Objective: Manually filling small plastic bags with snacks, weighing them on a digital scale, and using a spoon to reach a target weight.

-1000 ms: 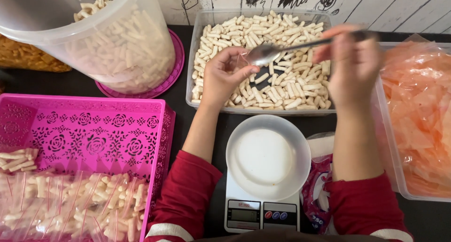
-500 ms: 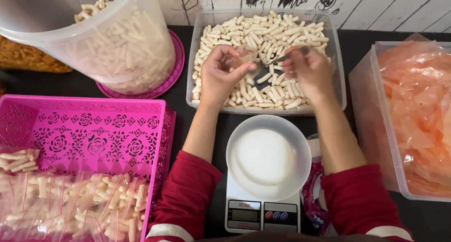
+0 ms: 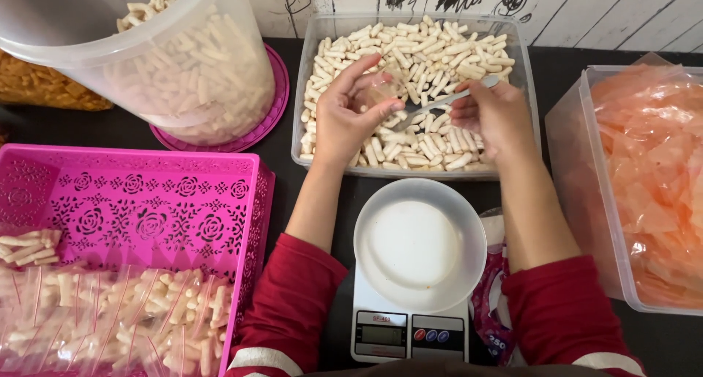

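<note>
My left hand [image 3: 350, 113] pinches a small clear plastic bag [image 3: 383, 88] over a clear rectangular tub [image 3: 311, 47] full of pale stick-shaped snacks [image 3: 417, 51]. My right hand [image 3: 492, 113] grips a metal spoon [image 3: 432, 105] by its handle, the bowl pointing left toward the bag, low among the snacks. Both hands hover over the tub's front half. In front of the tub stands a white kitchen scale [image 3: 408, 326] with a round white bowl [image 3: 419, 244] on it.
A pink perforated tray [image 3: 146, 216] at left holds several filled clear snack bags [image 3: 117, 315]. A large clear tub of the same snacks [image 3: 168, 55] sits on a pink lid at back left. A clear box of orange crisps [image 3: 652, 179] stands at right.
My right hand came down and left from a raised position, bringing the spoon from above the tub down to the snacks beside the bag. My left hand stayed in place holding the bag.
</note>
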